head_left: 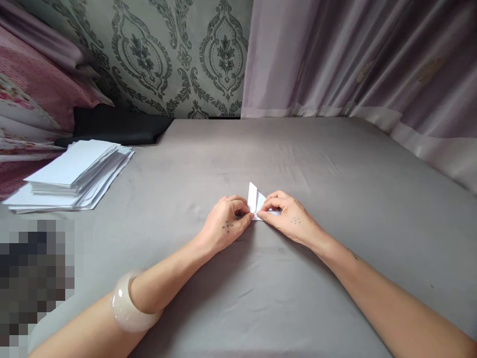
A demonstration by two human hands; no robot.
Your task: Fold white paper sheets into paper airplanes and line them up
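A small piece of folded white paper [252, 196] is in the middle of the grey cloth, with a narrow flap pointing up and a slanted fold beside it. My left hand [228, 221] pinches its lower left part between thumb and fingers. From the other side, my right hand [288, 216] grips the lower right part, its thumb near the left thumb at the bottom edge. The fingers cover much of the paper's lower part. A pale bangle [128, 306] circles my left forearm.
A stack of white paper sheets [70, 166] lies at the left, with a folded black cloth [119, 127] behind it. Grey cloth [316, 159] covers the wide flat surface. Curtains [316, 54] hang along the right, and patterned wallpaper [182, 49] is at the back. The lower left corner is pixelated.
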